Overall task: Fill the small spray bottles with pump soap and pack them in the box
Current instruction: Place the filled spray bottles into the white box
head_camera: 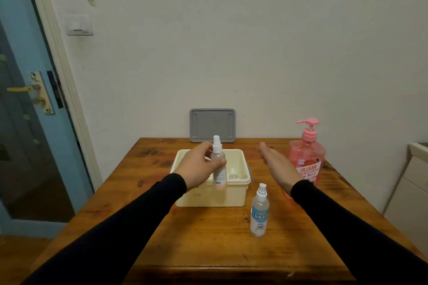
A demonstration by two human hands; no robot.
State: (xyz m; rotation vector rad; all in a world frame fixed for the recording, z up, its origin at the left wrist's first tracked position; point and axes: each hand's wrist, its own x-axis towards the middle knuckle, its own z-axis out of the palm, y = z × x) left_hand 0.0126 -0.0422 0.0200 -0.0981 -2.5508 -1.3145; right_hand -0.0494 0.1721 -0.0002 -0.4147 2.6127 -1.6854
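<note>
The left hand [199, 166] pinches a spray bottle [218, 164] upright between thumb and fingers, above the box [240, 182]; a second bottle [259, 211] stands below the flat, empty right hand [276, 164], the soap [306, 157] just beyond its fingertips. The light pinch grip could let the bottle tilt or slip and catch the box rim.

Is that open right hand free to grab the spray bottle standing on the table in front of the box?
Probably yes. The right hand is open and empty, and the standing spray bottle sits just nearer than it on the table with nothing between them. The left hand is busy holding another bottle over the box.
</note>
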